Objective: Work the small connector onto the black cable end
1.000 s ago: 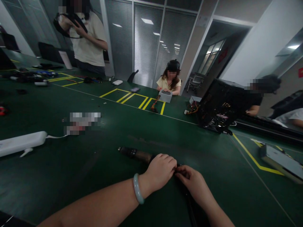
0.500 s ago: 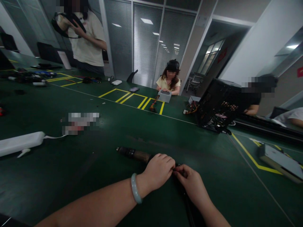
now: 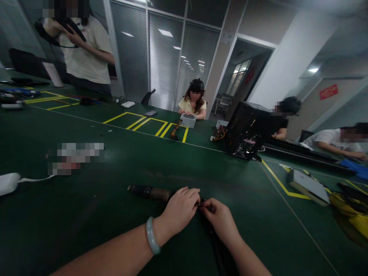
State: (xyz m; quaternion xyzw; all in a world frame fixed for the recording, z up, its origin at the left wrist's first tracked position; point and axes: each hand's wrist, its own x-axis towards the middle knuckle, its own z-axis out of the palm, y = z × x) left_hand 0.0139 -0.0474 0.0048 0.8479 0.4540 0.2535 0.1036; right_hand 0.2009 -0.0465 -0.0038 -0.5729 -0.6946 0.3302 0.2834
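Note:
A dark electric screwdriver [image 3: 156,193] with a brownish grip and a small metal tip lies on the green table, tip pointing left. My left hand [image 3: 182,207], a pale green bangle on its wrist, is closed over the tool's rear end, which it hides. Close beside it, my right hand [image 3: 217,214] pinches thumb against fingers at the left fingertips. Between the two hands is a small dark piece, mostly covered and too small to name. A black cord or strap [image 3: 215,245] runs from there toward me beneath the right hand.
A white power strip [image 3: 8,183] lies at left. Across the table, a person handles a grey power supply box [image 3: 188,120]; a black computer case [image 3: 247,130] stands right of it. A grey flat box [image 3: 309,186] and yellow-black bundle [image 3: 352,212] lie at right. Other people are around.
The camera view has turned to the right, so everything appears shifted left. Both hands keep nearly the same hold at the screwdriver's rear, and the tool stays on the table.

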